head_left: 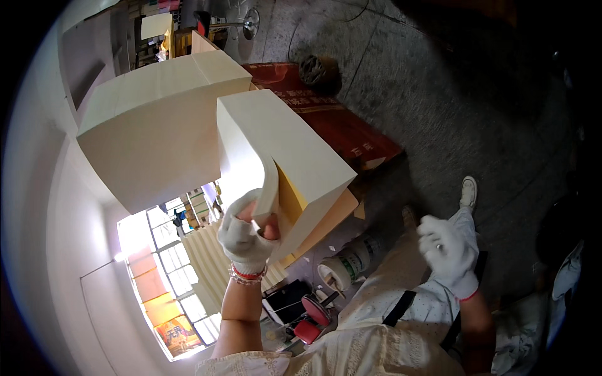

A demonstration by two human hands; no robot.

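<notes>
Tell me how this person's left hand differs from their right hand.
The left hand holds the curved pale flap; the right hand is away from it. The left hand has a beaded bracelet at its wrist; none shows by the right hand. Both wear white gloves.

— What's in the left hand (pixel 243 241)?
— The end of a white sheet (pixel 269 182), bent in a curve.
— And just beyond that hand?
— A boxy white block (pixel 285 128), yellow showing beside the sheet.

You are facing: grey floor (pixel 401 69), spreading right; pale wall (pixel 56 238), rising left; paned window (pixel 177 255), glowing left; chrome-based stool (pixel 251 24), resting far.
</notes>
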